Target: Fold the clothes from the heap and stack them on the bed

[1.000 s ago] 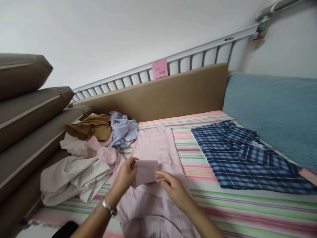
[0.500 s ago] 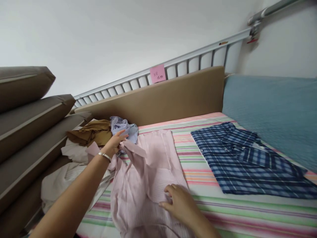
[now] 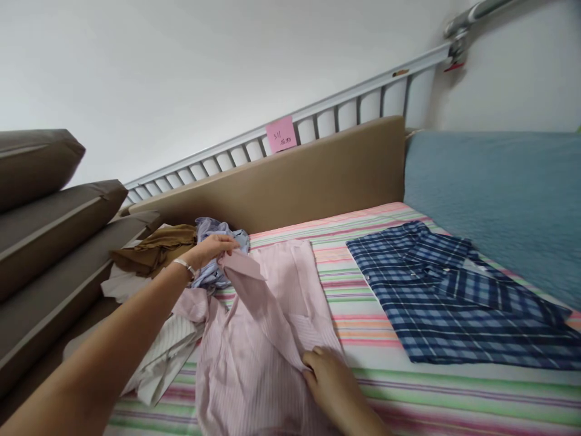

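Note:
A pale pink striped shirt (image 3: 272, 315) lies on the striped bedsheet (image 3: 408, 387) in front of me. My left hand (image 3: 211, 249), a bracelet on its wrist, reaches far out and pinches the end of the shirt's sleeve, holding it stretched toward the clothes pile. My right hand (image 3: 329, 378) presses down on the shirt near its lower middle, fingers closed on a fold of the cloth.
A heap of clothes (image 3: 167, 266) lies at the left: brown, lilac, white striped pieces. A blue plaid shirt (image 3: 445, 290) is spread flat at the right. Brown cushions (image 3: 49, 236) stack at far left, a tan headboard (image 3: 295, 175) behind, a blue cover (image 3: 494, 194) at right.
My left hand carried the sleeve end from the shirt's middle out to the far left, stretching it. My right hand slid down onto the shirt body and pressed there.

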A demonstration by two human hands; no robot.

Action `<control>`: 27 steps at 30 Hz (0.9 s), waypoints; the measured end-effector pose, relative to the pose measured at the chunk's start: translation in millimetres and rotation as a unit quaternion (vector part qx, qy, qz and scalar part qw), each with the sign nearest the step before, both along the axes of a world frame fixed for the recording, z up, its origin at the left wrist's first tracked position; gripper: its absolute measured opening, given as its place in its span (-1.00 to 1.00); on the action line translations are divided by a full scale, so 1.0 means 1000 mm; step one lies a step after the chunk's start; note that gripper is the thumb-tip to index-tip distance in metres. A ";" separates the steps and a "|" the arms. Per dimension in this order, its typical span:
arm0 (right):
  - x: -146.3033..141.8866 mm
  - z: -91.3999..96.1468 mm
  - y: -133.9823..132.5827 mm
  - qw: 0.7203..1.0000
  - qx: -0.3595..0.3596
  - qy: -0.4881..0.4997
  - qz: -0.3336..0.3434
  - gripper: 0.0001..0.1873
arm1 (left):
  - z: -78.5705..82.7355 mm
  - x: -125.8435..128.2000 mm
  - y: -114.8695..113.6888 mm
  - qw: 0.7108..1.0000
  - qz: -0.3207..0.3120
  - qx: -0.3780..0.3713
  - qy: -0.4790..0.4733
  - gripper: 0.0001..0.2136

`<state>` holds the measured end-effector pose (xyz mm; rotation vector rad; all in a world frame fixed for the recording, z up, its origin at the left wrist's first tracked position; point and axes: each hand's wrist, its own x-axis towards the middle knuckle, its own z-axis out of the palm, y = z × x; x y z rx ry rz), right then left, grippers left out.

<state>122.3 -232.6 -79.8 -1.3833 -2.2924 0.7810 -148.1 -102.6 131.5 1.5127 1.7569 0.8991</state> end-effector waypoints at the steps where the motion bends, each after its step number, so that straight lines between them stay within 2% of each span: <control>1: 0.001 0.001 0.001 1.000 -0.014 0.005 0.000 -0.80 | 0.004 -0.001 -0.004 1.000 -0.019 -0.001 0.024 -0.83; 3: 0.003 0.001 0.002 1.000 -0.027 0.010 0.001 -0.80 | 0.011 -0.002 -0.013 0.993 -0.057 0.016 0.106 -0.70; 7: 0.003 -0.002 0.003 1.000 -0.019 0.004 0.002 -0.80 | 0.022 0.000 -0.032 0.950 -0.125 0.083 0.275 -0.42; 10: 0.003 -0.007 0.006 1.000 -0.024 0.003 0.002 -0.81 | 0.027 -0.004 -0.043 0.917 -0.148 0.102 0.357 -0.25; 13: 0.003 -0.010 0.011 0.999 -0.038 0.021 -0.002 -0.82 | 0.028 -0.014 -0.049 0.886 -0.148 0.082 0.431 -0.20; 16: 0.006 -0.011 0.015 0.997 -0.057 0.047 0.003 -0.82 | 0.028 -0.022 -0.052 0.872 -0.126 0.052 0.469 -0.30; 21: 0.010 -0.007 0.016 0.993 -0.095 0.075 0.004 -0.80 | 0.031 -0.016 -0.043 0.856 -0.066 0.055 0.510 -0.69; 24: 0.010 -0.007 0.015 0.992 -0.102 0.078 0.001 -0.81 | 0.030 -0.008 -0.023 0.857 -0.043 0.059 0.510 -0.77; 27: 0.011 -0.008 0.012 0.993 -0.099 0.066 -0.013 -0.83 | 0.022 0.002 0.008 0.863 -0.021 0.057 0.502 -0.79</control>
